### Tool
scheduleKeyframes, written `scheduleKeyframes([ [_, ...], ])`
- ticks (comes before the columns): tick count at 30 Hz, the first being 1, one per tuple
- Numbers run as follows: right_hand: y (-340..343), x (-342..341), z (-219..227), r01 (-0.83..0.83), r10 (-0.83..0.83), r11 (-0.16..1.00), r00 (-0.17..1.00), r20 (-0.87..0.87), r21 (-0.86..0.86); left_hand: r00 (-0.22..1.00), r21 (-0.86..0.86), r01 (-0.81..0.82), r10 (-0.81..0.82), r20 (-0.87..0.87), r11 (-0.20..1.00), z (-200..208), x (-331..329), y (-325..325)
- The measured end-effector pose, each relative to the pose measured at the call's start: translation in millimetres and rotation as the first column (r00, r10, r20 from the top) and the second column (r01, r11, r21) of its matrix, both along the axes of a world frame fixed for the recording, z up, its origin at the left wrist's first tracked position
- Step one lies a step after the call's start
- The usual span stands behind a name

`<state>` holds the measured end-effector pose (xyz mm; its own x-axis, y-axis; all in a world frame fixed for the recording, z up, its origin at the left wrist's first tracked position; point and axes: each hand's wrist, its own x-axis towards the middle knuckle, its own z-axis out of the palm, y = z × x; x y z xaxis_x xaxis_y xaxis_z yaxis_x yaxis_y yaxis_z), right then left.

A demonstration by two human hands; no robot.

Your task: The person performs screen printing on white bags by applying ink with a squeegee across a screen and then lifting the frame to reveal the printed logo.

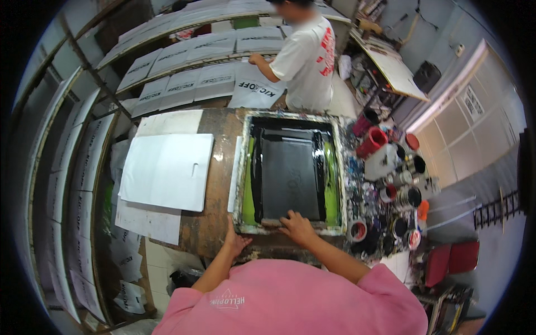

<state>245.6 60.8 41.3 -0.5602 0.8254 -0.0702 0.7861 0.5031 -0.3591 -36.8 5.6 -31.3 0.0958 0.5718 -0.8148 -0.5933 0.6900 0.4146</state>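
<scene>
A screen-printing frame (339,167) with green mesh and wet black ink lies flat on the worn wooden table (220,162) in front of me. At its near edge my right hand (297,229) is closed on a squeegee (272,222), of which only a narrow strip shows. My left hand (237,240) rests by the near left corner of the frame, its fingers apart and holding nothing. To the left sits a stack of white bags (164,170) with a cut-out handle slot.
Ink pots and a red container (373,142) crowd the right side. Beyond the table, a person in a white shirt (310,67) handles a printed bag (254,86) at racks of printed bags. Another drying rack (84,206) stands left; a red chair (452,259) is lower right.
</scene>
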Motion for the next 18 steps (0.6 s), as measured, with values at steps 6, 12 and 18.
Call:
scheduleKeyframes([
  [6, -12, -12, 59, 0.105, -0.106, 0.909, 0.994, -0.02, 0.404, 0.99, 0.234, -0.052, 0.082, -0.117, 0.971, 83, 14, -2],
  [12, 37, -25, 172, 0.167, -0.105, 0.79, 0.985, -0.139, 0.59, 0.986, 0.51, -0.139, 0.169, -0.012, 0.849, 183, -2, 16],
  [18, 100, -26, 245, 0.167, -0.069, 0.726, 0.983, -0.171, 0.667, 0.542, 0.576, 0.567, 0.26, -0.799, 0.589, 143, 11, 57],
])
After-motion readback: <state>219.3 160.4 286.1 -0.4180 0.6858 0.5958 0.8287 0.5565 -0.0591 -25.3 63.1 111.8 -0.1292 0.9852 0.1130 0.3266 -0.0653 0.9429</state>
